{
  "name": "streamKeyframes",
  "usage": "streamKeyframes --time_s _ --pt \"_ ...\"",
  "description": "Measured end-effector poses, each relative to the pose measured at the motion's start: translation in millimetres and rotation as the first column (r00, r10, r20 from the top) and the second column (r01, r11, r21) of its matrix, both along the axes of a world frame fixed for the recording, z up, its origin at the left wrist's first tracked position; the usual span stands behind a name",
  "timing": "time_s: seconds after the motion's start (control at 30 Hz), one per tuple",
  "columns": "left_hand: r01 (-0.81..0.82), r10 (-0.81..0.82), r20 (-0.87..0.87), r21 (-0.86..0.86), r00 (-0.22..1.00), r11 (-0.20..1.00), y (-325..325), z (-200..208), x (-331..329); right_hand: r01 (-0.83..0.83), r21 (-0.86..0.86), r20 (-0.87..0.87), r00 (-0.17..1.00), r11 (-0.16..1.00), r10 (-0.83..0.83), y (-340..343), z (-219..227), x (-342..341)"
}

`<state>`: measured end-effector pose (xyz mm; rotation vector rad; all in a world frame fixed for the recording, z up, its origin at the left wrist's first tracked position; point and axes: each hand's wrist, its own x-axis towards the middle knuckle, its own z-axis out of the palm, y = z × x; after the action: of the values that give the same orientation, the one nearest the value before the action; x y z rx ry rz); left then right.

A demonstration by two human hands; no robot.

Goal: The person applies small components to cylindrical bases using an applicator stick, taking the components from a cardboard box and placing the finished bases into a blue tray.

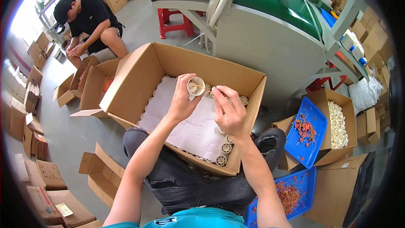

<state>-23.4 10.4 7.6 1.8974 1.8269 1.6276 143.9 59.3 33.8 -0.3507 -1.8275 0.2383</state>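
My left hand (180, 103) grips a small white cup-shaped plastic part (195, 86), its open mouth turned up toward me. Inside it sit pale parts, too small to make out. A thin yellow-orange wire (202, 87) runs from the cup to my right hand (231, 113), whose thumb and fingers pinch its reddish end. Both hands are over a large open cardboard box (202, 61). In that box lies a white paper sheet (168, 120), with round, pale slotted parts (221, 160) showing along its edges.
To my right, a blue tray (294, 148) holds red-orange wire pieces, beside a box of cream-coloured parts (337, 124). Another blue tray (310, 190) of wires is nearer. A person (95, 23) sits at far left by open boxes. A green-topped workbench (274, 8) stands ahead.
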Motion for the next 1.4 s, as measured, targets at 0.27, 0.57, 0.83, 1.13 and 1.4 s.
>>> streamKeyframes --time_s 0.27,0.57,0.83,1.13,1.4 --pt "0.034 -0.034 -0.013 -0.007 0.999 0.999 -2 1 0 -0.052 0.016 0.088 0.995 0.999 0.051 2 -1 0" --pt "0.125 -0.124 -0.092 0.000 0.988 0.992 -9 5 12 -0.084 -0.415 0.130 0.980 0.906 0.151 -2 2 -3" --pt "0.233 -0.235 -0.010 -0.084 0.972 0.969 -8 -5 17 -0.121 -0.599 0.222 0.925 0.792 0.309 1 2 1" --pt "0.263 -0.263 0.013 -0.072 0.965 0.962 -6 -4 17 -0.109 -0.834 0.113 0.926 0.540 0.361 3 -1 2" --pt "0.275 -0.272 0.044 -0.115 0.961 0.954 -9 -8 13 -0.084 -0.754 0.146 0.946 0.652 0.291 -3 -9 -5"
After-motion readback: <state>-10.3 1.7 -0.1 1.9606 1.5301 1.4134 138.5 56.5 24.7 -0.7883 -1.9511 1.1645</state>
